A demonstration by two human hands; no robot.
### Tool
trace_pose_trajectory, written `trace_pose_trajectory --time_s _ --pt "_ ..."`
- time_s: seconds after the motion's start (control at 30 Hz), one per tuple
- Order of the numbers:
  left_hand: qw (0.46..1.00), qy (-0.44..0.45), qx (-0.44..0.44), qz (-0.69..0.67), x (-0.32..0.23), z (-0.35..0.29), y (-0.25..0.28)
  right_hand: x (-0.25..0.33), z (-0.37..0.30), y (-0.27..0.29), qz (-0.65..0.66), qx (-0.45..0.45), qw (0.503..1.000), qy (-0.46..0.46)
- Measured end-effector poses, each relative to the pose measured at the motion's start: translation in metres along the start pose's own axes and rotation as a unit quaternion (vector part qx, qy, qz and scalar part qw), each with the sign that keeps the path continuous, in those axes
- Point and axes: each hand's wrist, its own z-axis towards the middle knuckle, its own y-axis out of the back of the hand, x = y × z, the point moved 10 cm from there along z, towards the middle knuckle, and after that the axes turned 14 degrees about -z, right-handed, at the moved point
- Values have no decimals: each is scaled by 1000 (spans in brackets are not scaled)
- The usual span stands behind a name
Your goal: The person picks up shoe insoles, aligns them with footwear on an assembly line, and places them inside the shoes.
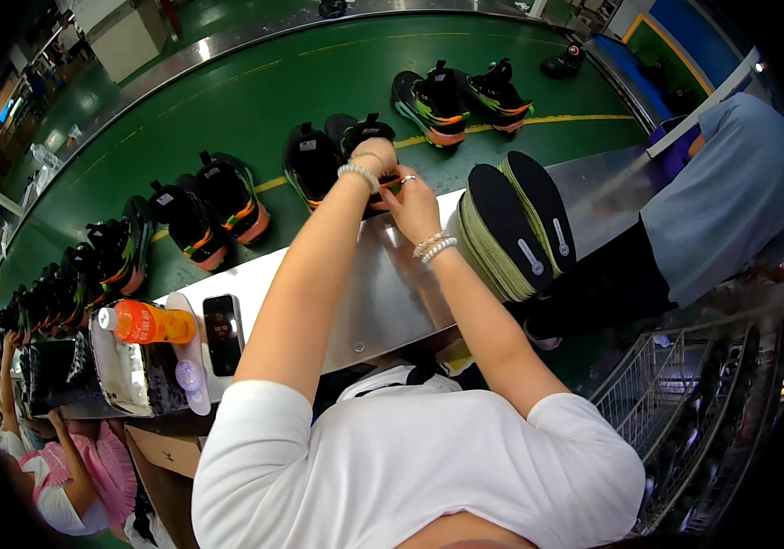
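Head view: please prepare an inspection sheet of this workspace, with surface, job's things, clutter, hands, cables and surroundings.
Surface: green conveyor belt, bordered by a metal ledge
Job's things: black sneakers on the belt; insoles in two stacks on the ledge
Clutter: smartphone, orange drink bottle
Hands: left hand and right hand at one sneaker; exact grip unclear
Cables: nothing seen
Surroundings: person in pink at left, person in light blue at right, wire rack
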Motion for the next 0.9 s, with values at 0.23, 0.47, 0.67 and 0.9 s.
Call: trace_pose_trajectory --time_s 0.23,0.47,0.67,0.9 --pt "976 175 83 -98 141 36 -74 25 4 -21 -40 38 997 48" --pt "989 -112 42 -88 -5 -58 30 9 12 -13 -55 54 996 38" --pt "890 -110 -423 133 -38 -113 85 9 12 -16 -53 63 996 34" --pt "917 -69 -358 163 -7 -70 86 18 6 -13 -52 42 996 65"
